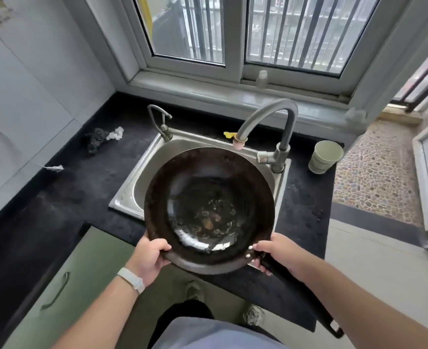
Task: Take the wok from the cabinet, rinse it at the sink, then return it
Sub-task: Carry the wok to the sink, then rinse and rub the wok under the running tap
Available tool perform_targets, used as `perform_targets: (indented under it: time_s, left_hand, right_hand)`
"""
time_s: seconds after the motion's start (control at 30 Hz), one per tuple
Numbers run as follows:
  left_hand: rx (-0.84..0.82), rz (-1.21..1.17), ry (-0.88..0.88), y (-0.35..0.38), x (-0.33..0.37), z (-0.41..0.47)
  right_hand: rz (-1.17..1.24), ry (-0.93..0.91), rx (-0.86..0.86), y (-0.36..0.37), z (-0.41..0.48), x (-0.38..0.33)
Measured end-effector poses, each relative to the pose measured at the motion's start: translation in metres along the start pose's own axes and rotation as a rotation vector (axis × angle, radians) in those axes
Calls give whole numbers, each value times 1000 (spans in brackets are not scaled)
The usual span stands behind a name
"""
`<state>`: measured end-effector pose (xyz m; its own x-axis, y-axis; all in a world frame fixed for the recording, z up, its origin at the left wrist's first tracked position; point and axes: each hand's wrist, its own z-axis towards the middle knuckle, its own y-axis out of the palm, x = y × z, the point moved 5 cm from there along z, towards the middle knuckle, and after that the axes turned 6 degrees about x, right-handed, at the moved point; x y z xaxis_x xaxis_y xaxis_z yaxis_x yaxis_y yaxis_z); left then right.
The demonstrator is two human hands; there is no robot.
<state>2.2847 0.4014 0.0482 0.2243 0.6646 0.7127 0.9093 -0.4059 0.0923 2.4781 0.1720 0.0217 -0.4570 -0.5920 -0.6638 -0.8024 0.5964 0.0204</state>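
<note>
A dark, worn wok [209, 210] hangs over the steel sink [142, 170], its bowl facing up with crusted bits and a wet sheen at the bottom. My left hand [148, 256] grips its near left rim, thumb over the edge. My right hand [279, 253] holds the black handle [306, 297] where it meets the wok; the handle runs back toward me on the right. The curved tap [268, 114] arches over the wok's far rim, and no water is visibly running.
A small second tap [158, 122] stands at the sink's back left. A pale cup [325, 156] sits right of the tap. A dark scrubber and white scraps [99, 138] lie on the black counter. A green cabinet door [77, 273] is below left, and a window is behind.
</note>
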Motion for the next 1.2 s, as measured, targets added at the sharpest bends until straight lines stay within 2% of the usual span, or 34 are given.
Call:
perform_targets:
  time_s: [0.23, 0.43, 0.63, 0.9, 1.0, 1.1, 1.2]
  left_hand:
    - [-88, 8, -64, 2, 19, 49]
    - [-152, 47, -120, 3, 43, 91]
    - [-172, 111, -127, 3, 51, 124]
    - [-167, 337, -55, -5, 58, 149]
    - [-159, 419, 74, -7, 73, 154]
    - [-63, 752, 340, 2, 105, 157]
    - [-70, 1096, 605, 38, 128, 152]
  right_hand:
    - [-38, 103, 49, 12, 28, -19]
    - [96, 221, 131, 31, 50, -27]
    - [115, 191, 202, 47, 60, -32]
    - [120, 144, 181, 52, 67, -34]
    - [85, 132, 166, 50, 65, -37]
    - [54, 140, 157, 45, 65, -35]
    - [32, 152, 145, 41, 64, -32]
